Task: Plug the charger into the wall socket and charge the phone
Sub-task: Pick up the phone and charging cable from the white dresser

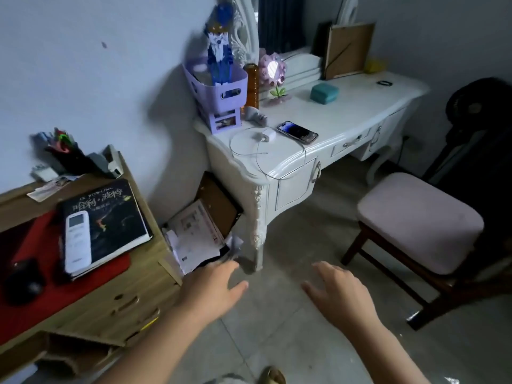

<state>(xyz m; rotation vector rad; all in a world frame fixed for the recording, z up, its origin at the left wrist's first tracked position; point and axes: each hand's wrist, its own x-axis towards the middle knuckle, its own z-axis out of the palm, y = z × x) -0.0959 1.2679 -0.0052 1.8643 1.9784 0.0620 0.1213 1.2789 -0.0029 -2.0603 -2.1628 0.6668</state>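
A person's left hand [214, 291] and right hand [339, 293] reach forward over a grey tiled floor [291, 342], both empty, fingers spread apart and gripping nothing. Ahead stands a white dressing table [346, 117] against a pale wall [83, 65]. On its near left corner lies the white charger [266, 134], its thin cable [249, 151] looped loosely over the tabletop and trailing past the front edge. Just right of the charger rests the phone [297, 132], face up with its screen lit, not joined to the cable as far as can be seen. No wall socket can be made out clearly.

Farther back on the table are a lilac basket [219, 87] holding a blue brick-built figure [220, 48], an amber bottle [251, 84], a flower-shaped mirror [273, 69], a teal case [324, 92] and a leaning picture frame [349, 49]. A padded stool [418, 223] sits at right. At left, a wooden desk [133, 295] carries a dark book [110, 217] with a white remote [77, 242] lying on it, a red mat [33, 300] and a pen holder [63, 151]. Papers [194, 234] are wedged between desk and dressing table.
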